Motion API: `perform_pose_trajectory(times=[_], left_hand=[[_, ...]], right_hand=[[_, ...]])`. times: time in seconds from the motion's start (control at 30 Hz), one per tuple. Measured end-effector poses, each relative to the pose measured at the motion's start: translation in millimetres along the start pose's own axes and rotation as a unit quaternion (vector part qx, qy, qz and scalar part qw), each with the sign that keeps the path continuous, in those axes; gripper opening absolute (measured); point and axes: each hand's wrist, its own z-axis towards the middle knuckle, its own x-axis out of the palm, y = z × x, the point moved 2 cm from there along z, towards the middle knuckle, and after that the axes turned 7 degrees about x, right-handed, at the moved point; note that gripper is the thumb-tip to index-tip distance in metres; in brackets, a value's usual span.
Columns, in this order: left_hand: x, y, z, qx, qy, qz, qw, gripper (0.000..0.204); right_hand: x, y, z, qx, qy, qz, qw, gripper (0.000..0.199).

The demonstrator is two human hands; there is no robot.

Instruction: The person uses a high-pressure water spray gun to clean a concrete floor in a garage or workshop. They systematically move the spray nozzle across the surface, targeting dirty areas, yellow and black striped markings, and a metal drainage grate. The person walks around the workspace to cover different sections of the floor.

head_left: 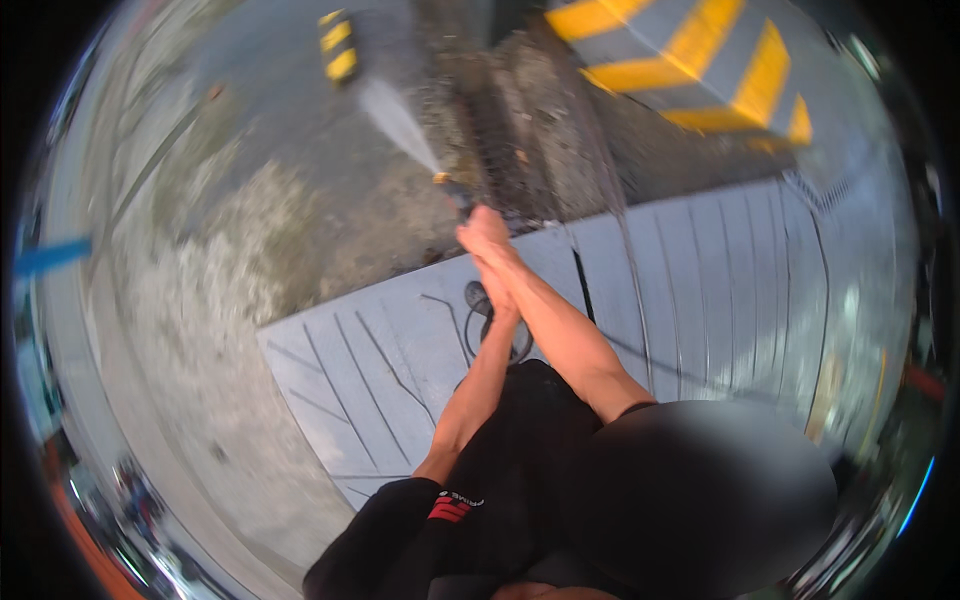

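Close to the camera, wears a black shirt (pixel 535 450) with a red emblem (pixel 448 510) on it; shows, at the lower right, a large dark shape (pixel 700 500), too blurred to name; stretches both bare forearms (pixel 575 350) forward, well away from the shirt, converging toward the upper middle; has beneath them a pale grey grooved surface (pixel 690 300), with a dark rounded thing (pixel 475 295) and a thin dark loop (pixel 530 348) near the left forearm, too unclear to identify.

Farther out, just past the far edge of the grooved surface, holds a spray nozzle (pixel 458 193), dark with an orange tip; grips it in the closed right hand (pixel 486 233); sets the left hand (pixel 497 287) just behind, close against the right wrist, partly hidden; cannot tell from this view its exact grip.

From the orange tip, sends a white water jet (pixel 400 125) toward the upper left, widening over dark grey ground (pixel 280 130).

Farther on, shows a dark, dirty channel (pixel 497 140) just beyond the right hand; to its right, a large block (pixel 690 65) with slanting yellow and grey stripes; at the upper left, near the far end of the jet, a small yellow-and-black striped block (pixel 338 47); out by the left rim, a blurred blue strip (pixel 52 257).
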Motion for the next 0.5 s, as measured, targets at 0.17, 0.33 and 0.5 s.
perform_pose_trajectory(times=[0.17, 0.33, 0.5], left_hand=[[68.1, -29.5, -42.0, 0.331, 0.049, 0.627, 0.704, 0.045], [83.2, -56.7, -54.8, 0.144, 0.031, 0.601, 0.786, 0.033], [76.5, -78.8, -73.3, 0.168, 0.085, 0.646, 0.740, 0.037]], right_hand=[[-23.3, -35.3, -15.4, -0.047, 0.085, 0.127, 0.987, 0.074], [-13.1, -132.6, -38.1, -0.160, 0.014, 0.158, 0.974, 0.083], [49.1, -221.6, -114.2, -0.057, 0.077, 0.276, 0.956, 0.070]])
